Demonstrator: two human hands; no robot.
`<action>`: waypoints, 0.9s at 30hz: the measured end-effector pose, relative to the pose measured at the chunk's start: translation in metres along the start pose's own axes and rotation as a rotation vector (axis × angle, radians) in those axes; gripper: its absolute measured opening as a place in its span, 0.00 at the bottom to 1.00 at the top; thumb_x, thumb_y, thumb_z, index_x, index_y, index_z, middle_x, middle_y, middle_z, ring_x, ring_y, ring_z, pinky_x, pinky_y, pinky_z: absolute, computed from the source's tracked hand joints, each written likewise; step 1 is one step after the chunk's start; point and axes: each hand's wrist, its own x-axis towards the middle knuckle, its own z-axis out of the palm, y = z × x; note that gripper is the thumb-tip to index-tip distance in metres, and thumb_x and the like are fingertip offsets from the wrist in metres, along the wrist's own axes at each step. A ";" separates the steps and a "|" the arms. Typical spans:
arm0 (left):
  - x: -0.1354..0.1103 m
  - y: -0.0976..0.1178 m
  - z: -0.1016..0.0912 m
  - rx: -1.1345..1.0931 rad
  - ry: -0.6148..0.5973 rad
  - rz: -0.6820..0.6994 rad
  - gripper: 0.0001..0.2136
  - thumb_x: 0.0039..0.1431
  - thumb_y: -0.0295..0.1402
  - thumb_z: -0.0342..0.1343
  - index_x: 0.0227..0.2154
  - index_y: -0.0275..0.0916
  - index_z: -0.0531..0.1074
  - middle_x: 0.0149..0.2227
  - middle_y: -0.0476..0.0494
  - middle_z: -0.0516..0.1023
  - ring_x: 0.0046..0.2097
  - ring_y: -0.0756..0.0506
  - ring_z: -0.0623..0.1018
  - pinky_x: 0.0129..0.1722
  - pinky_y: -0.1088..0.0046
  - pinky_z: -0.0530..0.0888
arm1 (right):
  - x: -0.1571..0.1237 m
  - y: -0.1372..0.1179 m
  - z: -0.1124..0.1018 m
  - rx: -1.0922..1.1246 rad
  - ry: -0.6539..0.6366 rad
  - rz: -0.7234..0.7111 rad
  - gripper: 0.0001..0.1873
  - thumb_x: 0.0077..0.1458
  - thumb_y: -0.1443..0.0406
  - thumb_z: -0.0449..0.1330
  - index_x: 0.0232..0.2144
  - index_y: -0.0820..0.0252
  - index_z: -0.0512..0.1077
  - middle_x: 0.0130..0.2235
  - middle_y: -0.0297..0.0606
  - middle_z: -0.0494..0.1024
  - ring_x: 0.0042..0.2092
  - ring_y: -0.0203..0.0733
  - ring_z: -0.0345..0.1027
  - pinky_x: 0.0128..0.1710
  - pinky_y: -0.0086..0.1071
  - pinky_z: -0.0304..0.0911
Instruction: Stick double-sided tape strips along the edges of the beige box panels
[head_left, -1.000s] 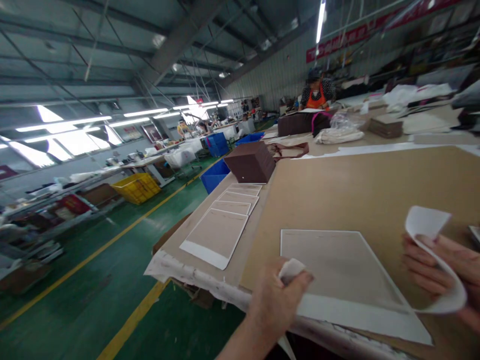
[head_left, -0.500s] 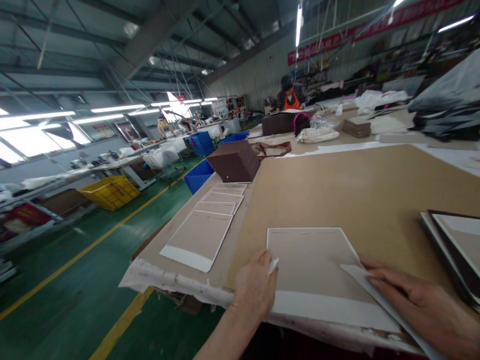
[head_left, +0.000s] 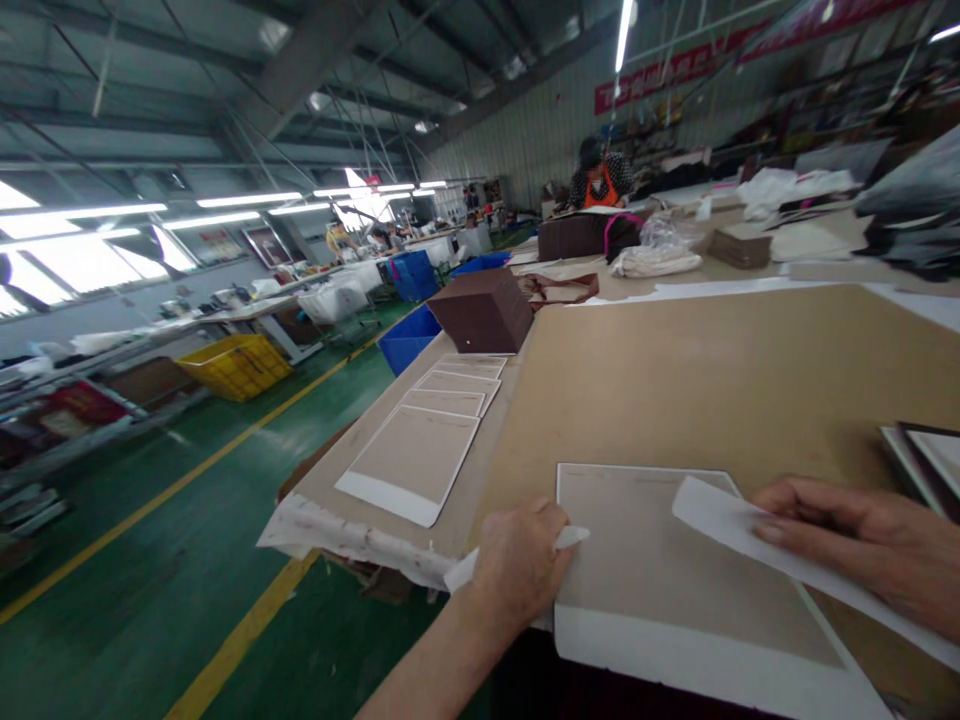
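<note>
A beige panel (head_left: 645,550) with white borders lies in front of me, its wide white band toward the table's near edge. At its left edge my left hand (head_left: 525,565) is closed on a crumpled white paper strip (head_left: 574,538), whose ends stick out on both sides of the fist. My right hand (head_left: 847,535) pinches a long white strip of paper (head_left: 724,525) between thumb and fingers. That strip slants over the panel's right side, and its lower end runs out of view at the right.
Several similar panels (head_left: 416,455) overlap in a row on the left, before a brown block-like stack (head_left: 484,312). Dark-edged boards (head_left: 930,460) lie at the right. A blue bin (head_left: 409,338) stands beside the table. Another person (head_left: 600,185) works at the far end.
My right hand has lifted its white strip off the panel's right edge. More of the strip in my left hand shows. The view has shifted slightly.
</note>
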 end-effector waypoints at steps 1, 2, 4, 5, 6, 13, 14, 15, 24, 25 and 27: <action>0.004 -0.001 0.005 -0.005 0.003 0.005 0.04 0.59 0.34 0.53 0.32 0.42 0.72 0.36 0.49 0.74 0.38 0.44 0.76 0.35 0.71 0.70 | 0.012 -0.018 -0.002 0.014 -0.098 0.003 0.23 0.56 0.43 0.51 0.34 0.48 0.76 0.35 0.36 0.78 0.38 0.47 0.72 0.38 0.37 0.66; 0.007 -0.001 0.010 -0.014 0.008 0.003 0.04 0.59 0.33 0.52 0.33 0.43 0.72 0.38 0.49 0.74 0.39 0.45 0.76 0.35 0.71 0.71 | 0.025 -0.033 -0.002 0.013 -0.143 -0.007 0.22 0.55 0.43 0.52 0.32 0.50 0.76 0.32 0.35 0.77 0.36 0.45 0.71 0.36 0.36 0.64; 0.011 -0.004 0.018 -0.034 0.023 0.000 0.06 0.59 0.32 0.52 0.37 0.44 0.72 0.42 0.49 0.73 0.41 0.46 0.76 0.37 0.72 0.72 | 0.052 -0.055 0.002 0.035 -0.200 -0.035 0.21 0.52 0.44 0.56 0.29 0.54 0.75 0.29 0.34 0.75 0.31 0.41 0.67 0.31 0.33 0.60; 0.012 -0.005 0.022 -0.047 0.027 0.002 0.07 0.58 0.31 0.52 0.38 0.45 0.72 0.44 0.50 0.73 0.42 0.46 0.76 0.38 0.72 0.72 | 0.065 -0.062 0.005 0.067 -0.224 -0.047 0.20 0.50 0.46 0.58 0.28 0.55 0.74 0.27 0.33 0.74 0.29 0.39 0.65 0.29 0.32 0.57; 0.012 -0.006 0.025 -0.061 0.029 0.007 0.08 0.58 0.31 0.53 0.39 0.45 0.72 0.45 0.50 0.72 0.42 0.47 0.76 0.40 0.73 0.72 | 0.077 -0.067 0.010 0.108 -0.254 -0.053 0.19 0.49 0.47 0.60 0.28 0.57 0.74 0.26 0.33 0.73 0.28 0.37 0.63 0.27 0.30 0.55; 0.011 -0.009 0.028 -0.103 0.026 0.029 0.09 0.58 0.33 0.52 0.42 0.46 0.70 0.46 0.52 0.72 0.44 0.47 0.76 0.41 0.71 0.74 | 0.138 -0.082 0.043 0.217 -0.383 -0.066 0.15 0.42 0.55 0.64 0.27 0.60 0.72 0.25 0.31 0.72 0.26 0.33 0.60 0.25 0.28 0.53; 0.011 -0.009 0.028 -0.102 0.024 0.027 0.09 0.58 0.33 0.52 0.42 0.46 0.70 0.46 0.51 0.71 0.44 0.46 0.76 0.41 0.71 0.75 | 0.142 -0.082 0.046 0.207 -0.384 -0.066 0.14 0.41 0.56 0.64 0.27 0.60 0.72 0.24 0.31 0.72 0.26 0.33 0.60 0.25 0.27 0.53; 0.010 -0.008 0.028 -0.100 0.021 0.025 0.09 0.58 0.33 0.52 0.42 0.46 0.70 0.46 0.51 0.71 0.44 0.46 0.76 0.41 0.70 0.75 | 0.146 -0.081 0.049 0.194 -0.378 -0.064 0.13 0.40 0.56 0.64 0.26 0.60 0.72 0.24 0.31 0.72 0.26 0.33 0.60 0.25 0.27 0.53; 0.012 -0.005 0.025 -0.043 -0.004 0.040 0.09 0.56 0.32 0.52 0.40 0.43 0.68 0.47 0.47 0.70 0.43 0.44 0.75 0.42 0.66 0.76 | 0.150 -0.077 0.049 0.068 -0.346 -0.028 0.11 0.40 0.61 0.63 0.27 0.60 0.71 0.25 0.33 0.72 0.26 0.34 0.60 0.24 0.28 0.52; 0.012 -0.006 0.025 -0.040 -0.007 0.050 0.09 0.56 0.31 0.52 0.40 0.43 0.68 0.48 0.47 0.70 0.43 0.44 0.75 0.43 0.65 0.76 | 0.150 -0.078 0.049 0.059 -0.345 -0.028 0.10 0.40 0.61 0.63 0.27 0.60 0.71 0.25 0.33 0.72 0.26 0.34 0.60 0.24 0.28 0.52; 0.013 -0.006 0.025 -0.038 -0.011 0.070 0.09 0.56 0.31 0.52 0.41 0.42 0.67 0.52 0.46 0.69 0.45 0.43 0.76 0.45 0.64 0.76 | 0.150 -0.079 0.050 0.041 -0.341 -0.030 0.10 0.40 0.61 0.62 0.27 0.60 0.71 0.25 0.33 0.72 0.27 0.35 0.60 0.24 0.28 0.52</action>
